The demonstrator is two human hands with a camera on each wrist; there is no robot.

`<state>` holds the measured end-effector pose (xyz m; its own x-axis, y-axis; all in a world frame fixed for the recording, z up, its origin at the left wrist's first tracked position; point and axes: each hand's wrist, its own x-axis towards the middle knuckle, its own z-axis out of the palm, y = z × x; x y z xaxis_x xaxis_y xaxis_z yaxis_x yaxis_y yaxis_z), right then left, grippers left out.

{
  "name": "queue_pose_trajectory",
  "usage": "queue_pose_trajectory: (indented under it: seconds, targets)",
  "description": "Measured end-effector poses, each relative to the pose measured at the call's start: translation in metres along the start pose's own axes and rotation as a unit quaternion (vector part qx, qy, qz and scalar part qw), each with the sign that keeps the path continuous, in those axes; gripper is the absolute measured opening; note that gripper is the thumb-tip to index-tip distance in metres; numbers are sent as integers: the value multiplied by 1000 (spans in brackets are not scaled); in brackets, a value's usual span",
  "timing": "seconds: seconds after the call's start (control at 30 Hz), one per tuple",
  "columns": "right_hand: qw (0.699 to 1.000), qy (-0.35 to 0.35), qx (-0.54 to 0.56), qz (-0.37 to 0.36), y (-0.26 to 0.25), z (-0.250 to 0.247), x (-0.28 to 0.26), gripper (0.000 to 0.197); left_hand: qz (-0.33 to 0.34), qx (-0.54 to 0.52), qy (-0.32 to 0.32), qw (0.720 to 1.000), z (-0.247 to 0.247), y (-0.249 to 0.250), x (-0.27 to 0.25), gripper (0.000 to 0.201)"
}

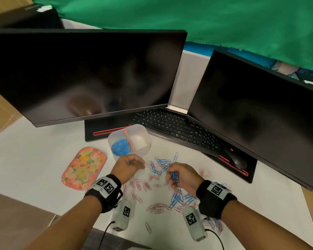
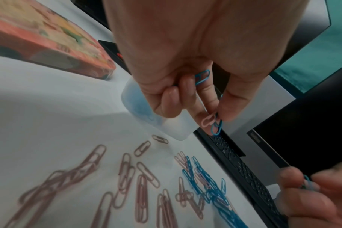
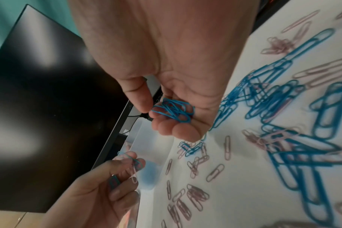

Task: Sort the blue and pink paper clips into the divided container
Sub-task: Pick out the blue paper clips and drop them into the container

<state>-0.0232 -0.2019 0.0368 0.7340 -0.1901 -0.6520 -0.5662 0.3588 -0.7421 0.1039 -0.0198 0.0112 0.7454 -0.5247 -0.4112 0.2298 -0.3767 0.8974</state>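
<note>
A translucent divided container (image 1: 145, 139) stands behind my hands, with a heap of blue clips (image 1: 120, 147) in its left compartment; the right compartment looks bare. My left hand (image 1: 132, 164) hovers just in front of it and pinches a blue clip (image 2: 217, 127) tangled with a pink clip (image 2: 208, 121), with another blue clip (image 2: 202, 76) tucked in the curled fingers. My right hand (image 1: 173, 175) cups a bunch of blue clips (image 3: 174, 111) under its thumb. Loose blue clips (image 1: 162, 164) and pink clips (image 1: 145, 184) lie scattered on the white table (image 1: 34, 159).
A flowered pink tray (image 1: 83, 167) lies left of the container. Two dark monitors (image 1: 83, 74), a black keyboard (image 1: 173, 126) and a mouse (image 1: 236, 159) stand behind. More clips (image 1: 179, 199) lie near my right wrist, and a single pink clip (image 1: 148, 227) lies by the table's front edge.
</note>
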Motion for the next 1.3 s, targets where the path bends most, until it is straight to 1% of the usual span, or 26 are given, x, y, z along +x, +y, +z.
queue_pose_trajectory:
  seconds: [0.03, 0.13, 0.3, 0.4, 0.5, 0.57, 0.63, 0.73, 0.83, 0.9, 1.0, 1.03, 1.1, 1.17, 1.3]
  targets:
    - [1000, -3, -6, -1, -2, 2, 1, 8, -7, 4, 5, 1000, -1, 2, -2, 6]
    - [1000, -7, -18, -5, -6, 6, 5, 9, -18, 15, 14, 1000, -3, 7, -4, 7]
    - [999, -2, -39, -9, -10, 10, 11, 8, -26, 16, 22, 999, -7, 9, -6, 19]
    - [999, -4, -52, -8, -13, 14, 15, 7, -24, 2, 44, 999, -8, 13, -7, 21]
    - [998, -9, -58, -9, -20, 22, 20, 7, -54, -65, 81, 993, -12, 23, -8, 16]
    - [998, -18, -61, -8, -29, 31, 26, 10, -79, -146, 100, 981, -14, 32, -6, 17]
    - [998, -31, -57, -11, -41, 43, 35, 15, -93, -202, 120, 968, -18, 43, -2, 21]
    - [997, -43, -51, -29, -63, 66, 47, 16, -109, -241, 148, 953, -26, 59, 5, 20]
    - [997, -43, -48, -37, -81, 88, 62, 21, -122, -282, 155, 939, -33, 67, 8, 17]
    - [997, -50, -52, -37, -88, 101, 72, 24, -122, -291, 160, 935, -36, 67, 7, 17]
    - [996, -57, -53, -37, -94, 117, 84, 19, -117, -296, 170, 933, -37, 66, 7, 24]
    - [996, -56, -57, -39, -96, 121, 86, 18, -112, -298, 174, 932, -37, 66, 6, 23]
    - [995, -49, -80, -44, -97, 128, 94, 18, -94, -302, 189, 930, -38, 67, 5, 13]
    - [992, -39, -108, -45, -97, 134, 98, 23, -75, -287, 208, 932, -40, 65, 7, 12]
    - [990, -28, -127, -56, -95, 129, 98, 24, -52, -228, 241, 942, -44, 54, 13, 9]
